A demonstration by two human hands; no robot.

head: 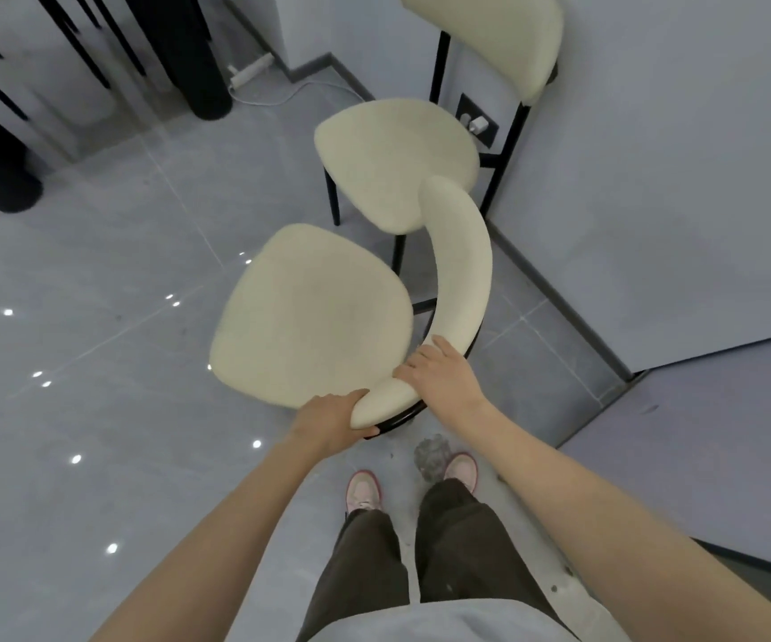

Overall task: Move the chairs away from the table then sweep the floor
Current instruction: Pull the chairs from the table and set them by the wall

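Observation:
A cream chair (309,312) with a curved backrest (462,266) and black frame stands right in front of me. My left hand (332,421) grips the near end of the backrest, fingers curled under it. My right hand (443,375) rests over the backrest's top edge a little farther along, fingers curved on it. A second cream chair (397,159) stands just beyond, its back close to the wall. The table's black legs (189,57) show at the top left. A grey clump of dust (432,456) lies on the floor by my right foot.
A grey wall (652,178) with dark skirting runs along the right. A wall socket with a plug (478,125) sits behind the far chair. A white power strip and cable (253,71) lie near the far corner. Glossy grey floor tiles (96,317) spread to the left.

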